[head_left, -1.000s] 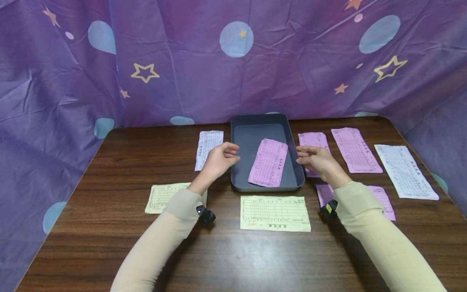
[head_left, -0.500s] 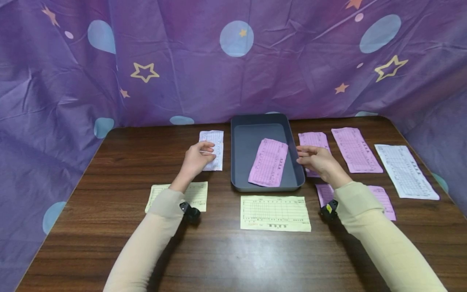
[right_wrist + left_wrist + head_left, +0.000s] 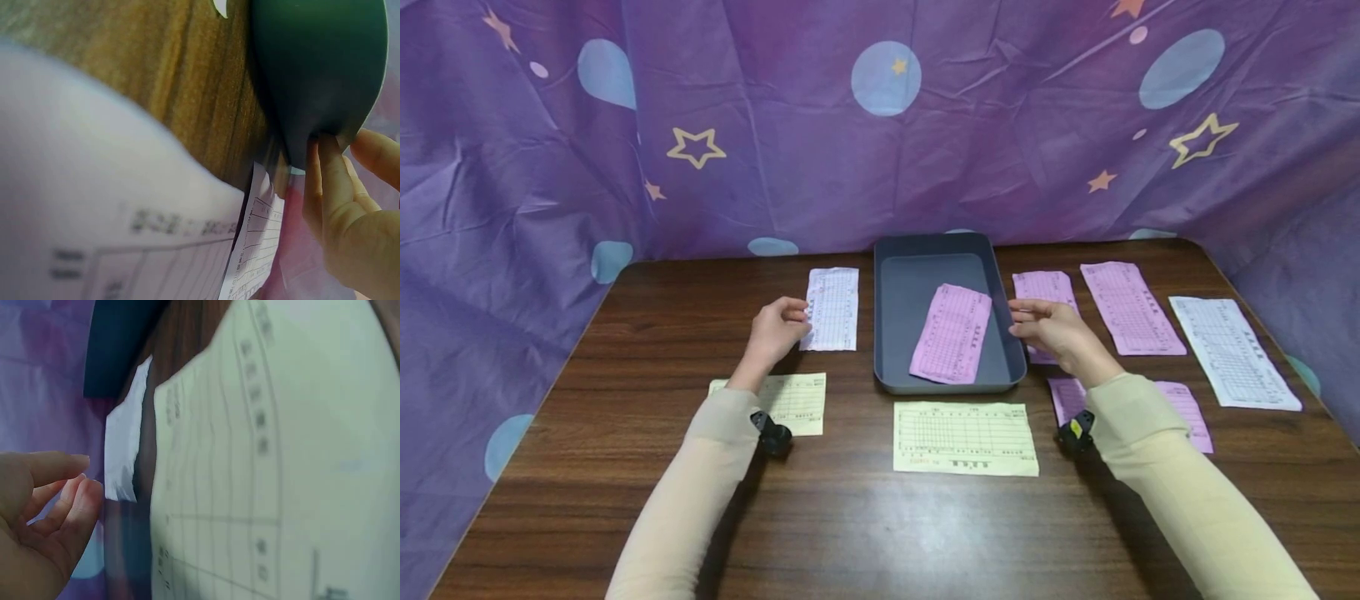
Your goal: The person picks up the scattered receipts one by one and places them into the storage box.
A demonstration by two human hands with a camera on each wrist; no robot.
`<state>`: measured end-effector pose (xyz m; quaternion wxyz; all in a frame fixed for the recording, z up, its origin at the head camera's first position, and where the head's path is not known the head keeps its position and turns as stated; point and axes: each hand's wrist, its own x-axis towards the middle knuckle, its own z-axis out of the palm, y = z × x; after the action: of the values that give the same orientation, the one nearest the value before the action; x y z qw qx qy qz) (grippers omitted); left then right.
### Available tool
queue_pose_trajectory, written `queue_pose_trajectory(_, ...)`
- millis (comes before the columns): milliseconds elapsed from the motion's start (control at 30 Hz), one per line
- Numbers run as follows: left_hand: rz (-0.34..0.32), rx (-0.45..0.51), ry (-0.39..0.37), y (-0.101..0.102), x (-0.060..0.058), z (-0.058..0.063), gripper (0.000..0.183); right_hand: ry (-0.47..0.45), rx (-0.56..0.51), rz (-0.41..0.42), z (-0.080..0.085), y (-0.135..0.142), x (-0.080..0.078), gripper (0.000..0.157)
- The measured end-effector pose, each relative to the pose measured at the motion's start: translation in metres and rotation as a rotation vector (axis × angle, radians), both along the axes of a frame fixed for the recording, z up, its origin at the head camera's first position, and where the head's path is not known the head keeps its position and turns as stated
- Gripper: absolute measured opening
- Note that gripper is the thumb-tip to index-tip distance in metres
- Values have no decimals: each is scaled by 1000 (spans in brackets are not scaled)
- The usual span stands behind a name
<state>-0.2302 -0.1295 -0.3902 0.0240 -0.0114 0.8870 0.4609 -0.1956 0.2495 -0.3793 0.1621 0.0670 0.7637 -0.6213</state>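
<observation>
Just left of a small white printed slip (image 3: 833, 310), my left hand (image 3: 775, 329) hovers with relaxed fingers and nothing between them. In the left wrist view, a gap shows between its thumb and fingers, with the white slip (image 3: 126, 440) beyond. Below that wrist lies a yellow slip (image 3: 801, 404), partly covered by the sleeve. My right hand (image 3: 1060, 333) touches the right wall of a dark grey tray (image 3: 904, 287) with nearly straight fingers (image 3: 331, 172). Inside the tray, a pink slip (image 3: 951, 335) lies tilted.
Another yellow slip (image 3: 966, 439) lies in front of the tray. Right of it are pink slips (image 3: 1131, 308), two of them partly under the right hand and forearm, and a white slip (image 3: 1234, 354). A purple curtain (image 3: 790, 125) hangs behind the table.
My left hand has moved left from the tray's left rim, across the white slip to its far side. My right hand, the tray and the slips have stayed in place.
</observation>
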Motion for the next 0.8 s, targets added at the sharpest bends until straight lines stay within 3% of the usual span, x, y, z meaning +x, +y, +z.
queue_pose_trajectory(267, 26, -95, -39, -2, -3, -8, 37, -1, -7, 3, 0, 0, 1, 62)
queue_pose_trajectory(800, -15, -167, -78, 0, -5, -11, 43, -8, 17, -2, -1, 0, 0, 61)
